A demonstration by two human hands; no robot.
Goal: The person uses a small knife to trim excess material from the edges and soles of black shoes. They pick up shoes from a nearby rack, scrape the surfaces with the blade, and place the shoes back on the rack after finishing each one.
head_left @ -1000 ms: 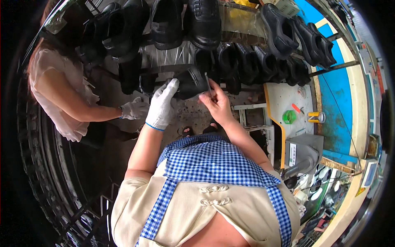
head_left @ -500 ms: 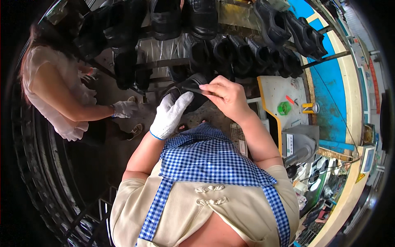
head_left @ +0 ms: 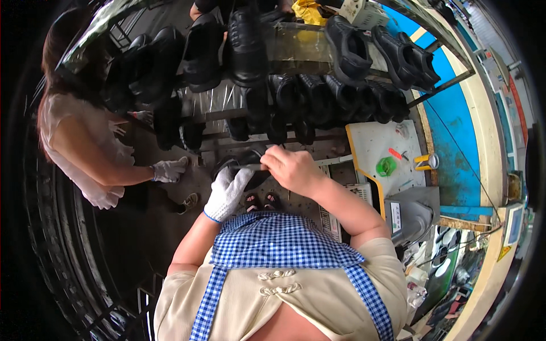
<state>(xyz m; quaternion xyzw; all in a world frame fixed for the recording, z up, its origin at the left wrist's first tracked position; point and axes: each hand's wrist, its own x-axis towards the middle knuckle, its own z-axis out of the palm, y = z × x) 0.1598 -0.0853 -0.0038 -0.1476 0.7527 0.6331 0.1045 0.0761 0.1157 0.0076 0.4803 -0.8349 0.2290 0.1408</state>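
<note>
In front of my apron, a black shoe (head_left: 223, 166) is held by my left hand (head_left: 226, 196), which wears a white knitted glove and has its fingers closed at the near side. My bare right hand (head_left: 291, 169) is closed in a pinch on a thin, flat dark strip (head_left: 250, 167) that lies across the shoe's opening and reaches to the gloved fingertips. Whether the strip is a loose piece or part of the shoe I cannot tell. The fingers partly cover the shoe.
Ahead stands a metal rack (head_left: 219, 115) with rows of black shoes (head_left: 348, 51). On the left, a co-worker's gloved hand (head_left: 169, 170) is near the rack. To my right, a white worktable (head_left: 372, 139) bears a green cup (head_left: 386, 166) and a yellow can (head_left: 425, 162), with a grey machine (head_left: 409, 213) nearer.
Both hands and the shoe sit lower in the picture, as does the rack. The right hand has turned, and its strip now lies flatter. The co-worker has shifted slightly.
</note>
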